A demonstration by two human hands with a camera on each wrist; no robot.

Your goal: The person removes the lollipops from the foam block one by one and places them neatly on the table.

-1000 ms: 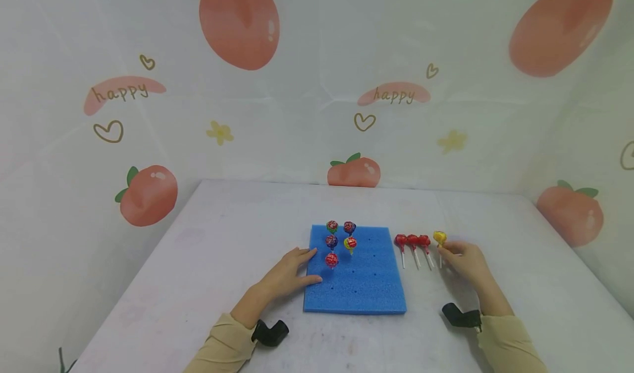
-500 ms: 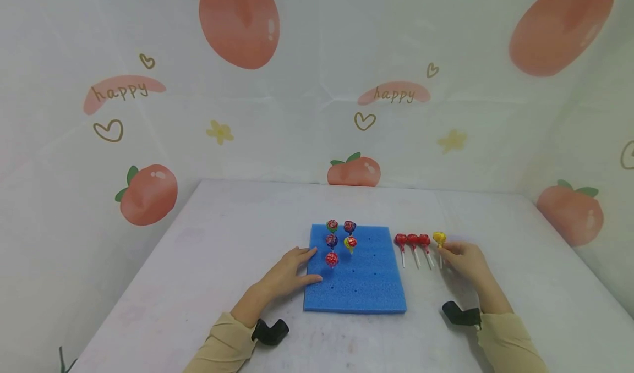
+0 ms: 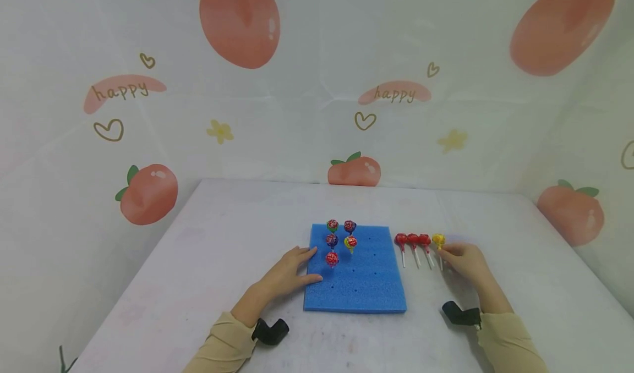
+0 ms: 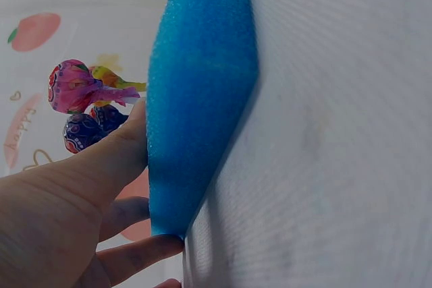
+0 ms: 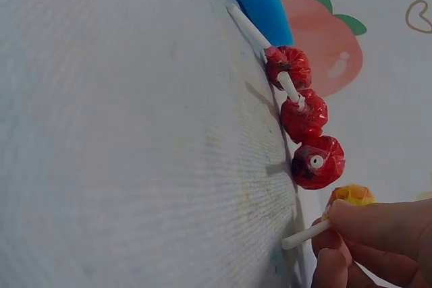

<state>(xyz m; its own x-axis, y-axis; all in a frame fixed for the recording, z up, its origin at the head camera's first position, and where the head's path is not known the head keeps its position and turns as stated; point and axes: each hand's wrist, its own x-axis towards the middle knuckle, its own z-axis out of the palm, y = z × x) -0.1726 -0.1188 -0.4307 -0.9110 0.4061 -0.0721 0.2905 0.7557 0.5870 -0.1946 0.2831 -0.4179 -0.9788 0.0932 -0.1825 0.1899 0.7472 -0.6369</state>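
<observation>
A yellow lollipop [image 3: 438, 239] is held by the right hand [image 3: 463, 260], just to the right of three red lollipops [image 3: 413, 239] laid side by side on the bench [image 3: 223, 224]. The grip here is narrow: the wrapped head is pinched between thumb and fingers close to where it meets the stick [image 5: 307, 234], and the stick's end is left free. And the line that matters: the candy is pointed away from the person, the stick back toward the near side, while the blue foam board [image 3: 371, 301] is set off to the left, with the red row in between. The right hand is clearly the nearer one to the yellow lollipop. Over on the board's left edge, the left hand [image 3: 287, 274] is rested with thumb and fingers spread wide, no lollipop held. Five lollipops [image 3: 331, 241] are seen upright on the board, small dark dots showing around them. Now the hard parts: the middle of the yellow one's stick is covered by fingers in the head view, whether its end is touched to the bench cannot be told, and in the left wrist view the standing group is partly hidden by the thumb.
</observation>
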